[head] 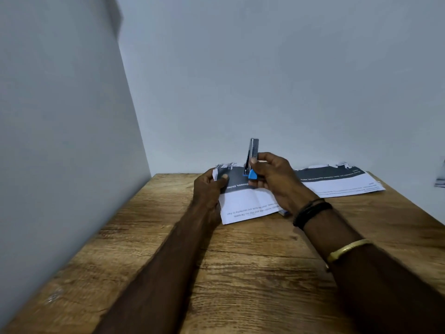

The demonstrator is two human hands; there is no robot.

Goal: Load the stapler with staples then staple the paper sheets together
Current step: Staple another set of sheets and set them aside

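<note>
1 wooden worktop fills a corner between 2 pale walls. 2 lots of printed paper are in view: 1 sheet lies flat at the far right, 1 paper is near the middle. 2 hands: the left hand pinches the paper's left edge, fingers closed on it; the right hand grips 1 stapler, its metal arm swung upright above the blue base, over the paper's dark band. The right arm wears 2 bands: dark and gold.
</note>
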